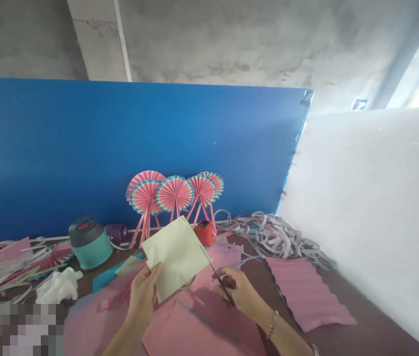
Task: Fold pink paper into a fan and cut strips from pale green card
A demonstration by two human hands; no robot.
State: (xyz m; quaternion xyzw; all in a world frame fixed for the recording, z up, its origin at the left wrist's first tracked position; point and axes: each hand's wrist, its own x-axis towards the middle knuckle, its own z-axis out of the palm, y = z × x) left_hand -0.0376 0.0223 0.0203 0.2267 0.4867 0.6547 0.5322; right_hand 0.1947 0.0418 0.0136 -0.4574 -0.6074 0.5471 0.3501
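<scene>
A pale yellow-green sheet of paper (175, 257) is pinched at its lower left edge in my left hand (144, 289), held tilted above the table. My right hand (237, 289) is closed around a pair of scissors (223, 284), whose thin blades point up and left beside the sheet's right edge. Whether the blades touch the paper I cannot tell. Beneath both hands lie overlapping pink paper sheets (202, 326).
Several pink pleated paper rosettes (174, 194) lean against a blue panel (157, 133). A teal container (91, 247) and crumpled white tissue (59, 286) stand left. Behind the sheet is a red spool (205, 233). Paper strips (276, 235) and corrugated pink paper (307, 291) lie right.
</scene>
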